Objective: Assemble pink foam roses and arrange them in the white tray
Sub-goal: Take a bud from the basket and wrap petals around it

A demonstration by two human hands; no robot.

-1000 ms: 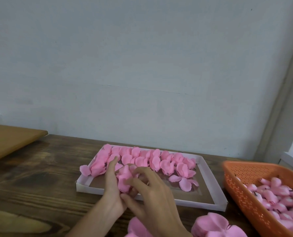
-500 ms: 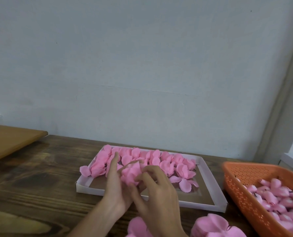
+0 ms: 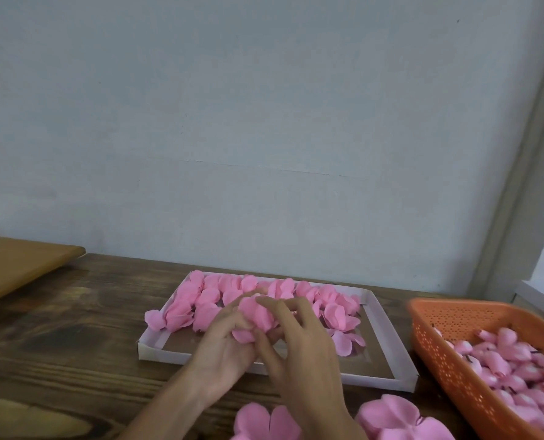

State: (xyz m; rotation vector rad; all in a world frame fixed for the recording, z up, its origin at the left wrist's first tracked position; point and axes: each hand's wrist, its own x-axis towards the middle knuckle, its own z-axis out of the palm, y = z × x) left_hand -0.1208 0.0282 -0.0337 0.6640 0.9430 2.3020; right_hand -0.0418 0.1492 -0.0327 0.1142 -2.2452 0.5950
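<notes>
A pink foam rose is held between both hands above the near middle of the white tray. The rose is gripped from the left and from below by the left hand, whose fingers are curled against its petals. It is covered from the right by the right hand: the fingers are bent over the top of the petals and the thumb is tucked beneath, so that the rose is pinched between them. Whether the rose touches the tray floor cannot be told, as its underside is hidden by the hands.

The far half of the tray is filled with rows of finished roses, packed against one another; one petal is draped over the left rim. The brown floor of the tray is left bare along the near and right sides.

An orange perforated basket is set just right of the tray, and pink buds are heaped in it. Two stacks of flat pink petals are laid on the near edge of the dark wooden table, below the wrists. A lighter wooden board is seen at the far left, and a pale wall is seen behind everything.
</notes>
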